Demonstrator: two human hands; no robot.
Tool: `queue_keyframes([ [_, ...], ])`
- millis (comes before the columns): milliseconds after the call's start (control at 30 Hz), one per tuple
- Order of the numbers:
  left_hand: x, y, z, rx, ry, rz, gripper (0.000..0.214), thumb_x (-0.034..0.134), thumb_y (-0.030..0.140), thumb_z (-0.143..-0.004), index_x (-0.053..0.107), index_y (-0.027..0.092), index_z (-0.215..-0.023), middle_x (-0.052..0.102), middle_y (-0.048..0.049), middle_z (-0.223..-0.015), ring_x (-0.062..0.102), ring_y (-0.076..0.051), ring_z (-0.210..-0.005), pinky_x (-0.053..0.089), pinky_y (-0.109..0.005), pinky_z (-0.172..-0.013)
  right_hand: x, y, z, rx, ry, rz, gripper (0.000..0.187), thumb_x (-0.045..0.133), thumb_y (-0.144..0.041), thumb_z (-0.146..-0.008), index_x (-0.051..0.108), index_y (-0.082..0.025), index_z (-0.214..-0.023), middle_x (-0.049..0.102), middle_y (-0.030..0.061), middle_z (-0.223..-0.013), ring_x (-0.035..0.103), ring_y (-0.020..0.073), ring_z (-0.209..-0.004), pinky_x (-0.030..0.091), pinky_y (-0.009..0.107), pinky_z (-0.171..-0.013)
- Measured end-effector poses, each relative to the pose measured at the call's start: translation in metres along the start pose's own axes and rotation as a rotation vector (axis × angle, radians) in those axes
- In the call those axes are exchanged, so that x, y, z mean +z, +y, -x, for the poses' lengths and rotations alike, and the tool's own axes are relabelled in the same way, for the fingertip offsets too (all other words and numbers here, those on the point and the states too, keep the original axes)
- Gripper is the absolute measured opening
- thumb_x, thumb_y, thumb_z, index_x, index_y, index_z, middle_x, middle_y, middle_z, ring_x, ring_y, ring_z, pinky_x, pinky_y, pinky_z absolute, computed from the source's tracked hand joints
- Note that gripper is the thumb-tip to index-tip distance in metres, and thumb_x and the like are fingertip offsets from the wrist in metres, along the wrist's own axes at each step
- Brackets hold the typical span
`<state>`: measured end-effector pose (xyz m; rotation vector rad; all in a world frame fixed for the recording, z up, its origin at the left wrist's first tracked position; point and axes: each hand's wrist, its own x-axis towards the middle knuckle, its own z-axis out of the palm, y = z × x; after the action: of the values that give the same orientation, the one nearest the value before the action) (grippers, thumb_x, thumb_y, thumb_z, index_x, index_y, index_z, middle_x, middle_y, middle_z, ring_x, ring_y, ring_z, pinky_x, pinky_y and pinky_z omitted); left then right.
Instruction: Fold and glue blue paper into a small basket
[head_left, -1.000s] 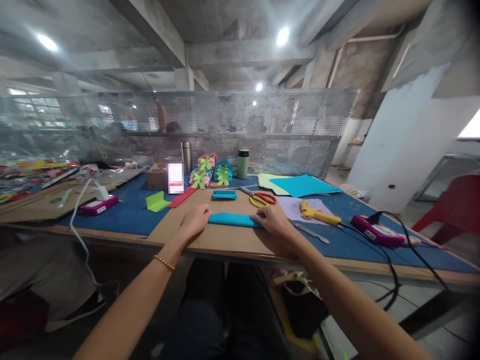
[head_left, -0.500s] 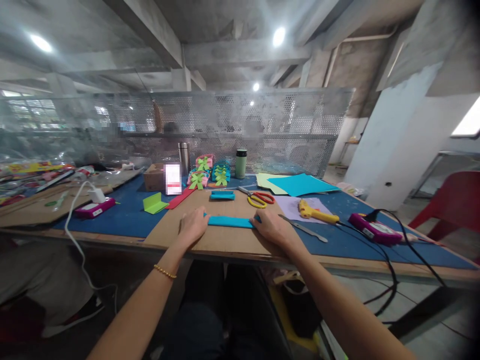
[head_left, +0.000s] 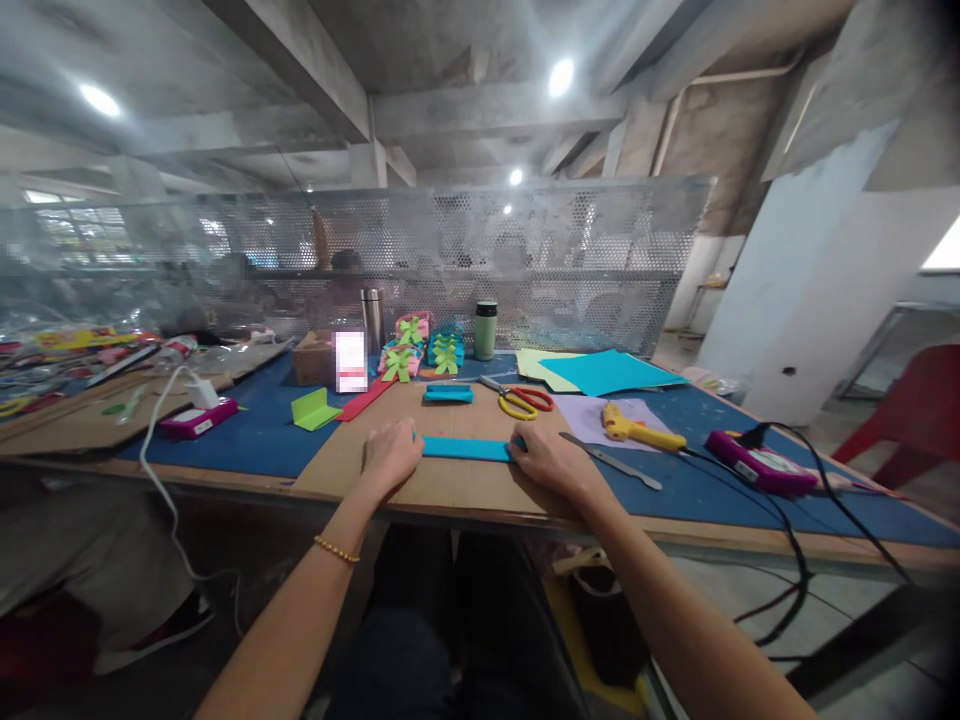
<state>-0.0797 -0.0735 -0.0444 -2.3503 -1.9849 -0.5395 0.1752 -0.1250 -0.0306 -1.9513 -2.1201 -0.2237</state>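
Observation:
A flat strip of blue foam sheet (head_left: pixel 466 449) lies crosswise over a piece of brown cardboard (head_left: pixel 450 482) at the table's front. Its left end is gripped by my left hand (head_left: pixel 393 458), fingers curled round it. At the other end my right hand (head_left: pixel 551 456) pinches the strip with bent fingers. Just behind the strip rests a folded blue foam piece (head_left: pixel 448 394). Scissors (head_left: pixel 517 402) with red and yellow handles lie beyond my right hand. A metal scalpel (head_left: pixel 619 465) sits to the right of that hand.
A yellow glue gun (head_left: pixel 643 430) lies on a purple sheet (head_left: pixel 589 410), its cord running to a purple socket box (head_left: pixel 759 462). Blue sheets (head_left: pixel 611 372), a green bottle (head_left: pixel 486 331), bow-decorated pieces (head_left: pixel 445 352), a red strip (head_left: pixel 366 399) and a folded green piece (head_left: pixel 313 410) lie farther back.
The whole view has shifted slightly. Both hands stay at the ends of the blue strip, which looks a little flatter and straighter.

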Motion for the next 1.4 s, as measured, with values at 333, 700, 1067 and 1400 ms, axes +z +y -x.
queue_keyframes([
  [333,-0.001,-0.001,-0.002,0.008,-0.019,-0.016,0.027,0.035,0.027,-0.097,0.060,0.021,-0.101,0.074,-0.0124,-0.102,0.068,-0.027,-0.098,0.045,-0.037,-0.080,0.005,0.005,-0.003,0.015,-0.001,-0.011,0.026,0.043,-0.034,-0.096,0.064,-0.019,-0.097,0.072,0.0115,-0.098,0.066,0.0237,-0.088,0.037,0.029,-0.067],
  [700,0.002,0.003,-0.004,-0.023,-0.015,-0.060,0.026,0.037,0.031,-0.097,0.059,0.019,-0.104,0.073,-0.0152,-0.105,0.069,-0.032,-0.101,0.049,-0.043,-0.083,0.003,0.002,-0.005,0.038,-0.032,-0.004,0.027,0.043,-0.033,-0.096,0.065,-0.017,-0.099,0.072,0.0121,-0.098,0.066,0.0232,-0.086,0.037,0.030,-0.069],
  [1067,-0.001,0.006,-0.001,-0.049,-0.015,-0.070,0.028,0.040,0.032,-0.097,0.060,0.016,-0.107,0.073,-0.0170,-0.105,0.069,-0.032,-0.103,0.050,-0.042,-0.085,0.002,0.001,-0.003,0.053,-0.023,0.009,0.027,0.041,-0.033,-0.096,0.063,-0.018,-0.097,0.072,0.0118,-0.098,0.066,0.0228,-0.086,0.036,0.030,-0.069],
  [1400,0.002,0.009,0.002,-0.056,0.058,-0.079,0.032,0.048,0.035,-0.097,0.049,0.015,-0.122,0.068,-0.0167,-0.111,0.065,-0.031,-0.105,0.048,-0.042,-0.087,-0.001,-0.007,0.004,0.096,0.010,0.072,0.025,0.040,-0.030,-0.098,0.061,-0.017,-0.102,0.073,0.0124,-0.097,0.068,0.0254,-0.087,0.038,0.031,-0.071],
])
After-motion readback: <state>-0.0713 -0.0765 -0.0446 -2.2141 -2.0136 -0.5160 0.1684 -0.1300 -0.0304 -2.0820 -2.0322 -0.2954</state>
